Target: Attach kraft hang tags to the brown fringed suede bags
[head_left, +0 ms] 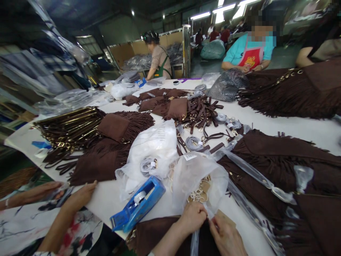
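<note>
Pinching plastic strip [195,242] with left hand [195,216] and, apparently, right hand [227,233] above brown bag [153,232]; likely adjusting strip, needing steadiness next.

7 o'clock: counts 1 tape dispenser [138,204] | 5 o'clock: 1 translucent bag [190,172], 2 own hands [194,216] | brown bags [93,167]: uncountable

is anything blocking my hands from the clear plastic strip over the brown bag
Nothing visible does: your left hand and right hand are both at the clear plastic strip, above the brown bag. The blue tape dispenser sits off to the left, not in between.
</note>
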A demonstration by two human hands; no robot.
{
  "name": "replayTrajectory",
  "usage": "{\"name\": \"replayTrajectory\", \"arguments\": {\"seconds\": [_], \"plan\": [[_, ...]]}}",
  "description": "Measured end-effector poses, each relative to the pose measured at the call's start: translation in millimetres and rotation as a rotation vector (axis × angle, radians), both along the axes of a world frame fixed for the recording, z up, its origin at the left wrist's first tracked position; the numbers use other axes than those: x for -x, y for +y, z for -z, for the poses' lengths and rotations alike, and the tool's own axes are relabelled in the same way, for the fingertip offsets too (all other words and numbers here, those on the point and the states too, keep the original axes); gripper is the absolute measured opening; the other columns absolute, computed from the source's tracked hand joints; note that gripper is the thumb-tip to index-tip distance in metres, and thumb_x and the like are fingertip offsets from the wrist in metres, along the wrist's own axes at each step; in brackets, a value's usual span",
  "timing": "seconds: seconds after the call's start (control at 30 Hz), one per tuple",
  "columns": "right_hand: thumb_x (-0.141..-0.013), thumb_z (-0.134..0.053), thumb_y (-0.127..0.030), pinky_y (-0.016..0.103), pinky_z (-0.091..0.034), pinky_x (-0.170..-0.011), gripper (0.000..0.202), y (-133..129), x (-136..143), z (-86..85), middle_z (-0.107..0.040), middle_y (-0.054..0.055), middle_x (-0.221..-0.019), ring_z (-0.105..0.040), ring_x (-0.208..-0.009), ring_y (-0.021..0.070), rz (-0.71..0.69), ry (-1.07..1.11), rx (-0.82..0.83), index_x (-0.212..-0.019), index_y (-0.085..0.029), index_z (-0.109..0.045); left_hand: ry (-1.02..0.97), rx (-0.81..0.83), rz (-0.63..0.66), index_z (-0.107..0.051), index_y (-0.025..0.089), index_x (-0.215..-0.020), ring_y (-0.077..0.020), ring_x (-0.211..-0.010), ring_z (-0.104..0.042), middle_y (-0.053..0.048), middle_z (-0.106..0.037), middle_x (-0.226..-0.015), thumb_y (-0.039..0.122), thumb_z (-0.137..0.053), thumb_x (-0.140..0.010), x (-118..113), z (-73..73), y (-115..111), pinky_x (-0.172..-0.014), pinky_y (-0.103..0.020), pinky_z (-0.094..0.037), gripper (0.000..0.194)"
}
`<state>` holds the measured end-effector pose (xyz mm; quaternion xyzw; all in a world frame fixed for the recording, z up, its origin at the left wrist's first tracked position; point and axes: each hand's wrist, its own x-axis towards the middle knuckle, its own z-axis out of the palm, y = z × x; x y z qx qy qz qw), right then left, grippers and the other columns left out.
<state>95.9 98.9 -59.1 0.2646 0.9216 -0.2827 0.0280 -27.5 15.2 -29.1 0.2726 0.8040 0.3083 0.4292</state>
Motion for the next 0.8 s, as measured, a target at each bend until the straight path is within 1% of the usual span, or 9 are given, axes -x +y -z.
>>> {"name": "replayTrajectory", "arguments": {"seconds": [0.07, 0.13, 0.3, 0.4, 0.53, 0.67, 0.8], "plan": [[-0.087, -0.036, -0.029, 0.027, -0.044, -0.05, 0.026, -2.8, -1.2, 1.1, -0.068, 0.002, -0.061, -0.067, -0.059, 0.021, 0.012, 0.006, -0.027, -0.072, -0.023, -0.057, -0.033, 0.034, -0.031, -0.069, 0.015, -0.067, -0.0126, -0.059, -0.05, 0.002, -0.056, -0.056, 0.015, -0.043, -0.065, 1.9, 3.4, 3.0, -0.056, -0.021, -0.038, 0.026], [-0.087, -0.035, -0.029, 0.028, -0.044, -0.049, 0.026, -5.3, -2.1, 2.1, -0.068, 0.003, -0.062, -0.067, -0.058, 0.0216, 0.028, 0.011, -0.06, -0.072, -0.023, -0.056, -0.066, 0.053, -0.058, -0.068, 0.015, -0.065, -0.012, -0.056, -0.048, 0.003, -0.052, -0.051, 0.014, -0.045, -0.063, 2.3, 5.0, 5.2, -0.053, -0.021, -0.036, 0.023], [-0.086, -0.037, -0.029, 0.027, -0.044, -0.045, 0.023, -9.7, -3.2, 6.2, -0.068, 0.001, -0.061, -0.067, -0.055, 0.0214, 0.051, 0.028, -0.123, -0.073, -0.024, -0.056, -0.148, 0.057, -0.108, -0.066, 0.014, -0.058, -0.0099, -0.052, -0.043, 0.005, -0.046, -0.047, 0.01, -0.048, -0.058, 1.1, 1.3, 7.2, -0.049, -0.02, -0.031, 0.018], [-0.086, -0.038, -0.028, 0.026, -0.044, -0.043, 0.022, -12.9, -4.0, 9.7, -0.068, 0.001, -0.059, -0.068, -0.054, 0.0214, 0.075, 0.042, -0.154, -0.071, -0.024, -0.055, -0.186, 0.077, -0.144, -0.065, 0.013, -0.056, -0.0095, -0.051, -0.041, 0.005, -0.045, -0.046, 0.009, -0.049, -0.056, 1.2, -2.6, 9.0, -0.048, -0.02, -0.03, 0.017], [-0.085, -0.038, -0.026, 0.026, -0.045, -0.042, 0.02, -15.8, -7.2, 14.1, -0.068, 0.001, -0.06, -0.067, -0.052, 0.021, 0.088, 0.082, -0.175, -0.075, -0.024, -0.055, -0.262, 0.13, -0.189, -0.063, 0.014, -0.05, -0.0092, -0.047, -0.038, 0.006, -0.044, -0.043, 0.007, -0.054, -0.051, 4.0, -8.1, 14.3, -0.048, -0.022, -0.03, 0.012], [-0.084, -0.041, -0.025, 0.024, -0.045, -0.042, 0.018, -15.7, -12.3, 17.1, -0.069, -0.001, -0.06, -0.067, -0.051, 0.0184, 0.053, 0.154, -0.18, -0.075, -0.024, -0.057, -0.384, 0.159, -0.19, -0.057, 0.014, -0.042, -0.0091, -0.044, -0.039, 0.006, -0.046, -0.04, 0.003, -0.055, -0.045, 8.6, -13.8, 19.6, -0.047, -0.022, -0.031, 0.012], [-0.087, -0.038, -0.025, 0.023, -0.045, -0.04, 0.026, -16.0, -17.8, 18.8, -0.066, -0.001, -0.055, -0.064, -0.046, 0.0171, 0.043, 0.236, -0.208, -0.068, -0.024, -0.057, -0.464, 0.131, -0.174, -0.056, 0.014, -0.042, -0.0079, -0.045, -0.041, 0.006, -0.048, -0.041, 0.002, -0.054, -0.046, 11.6, -13.8, 19.4, -0.048, -0.021, -0.032, 0.013]]}}
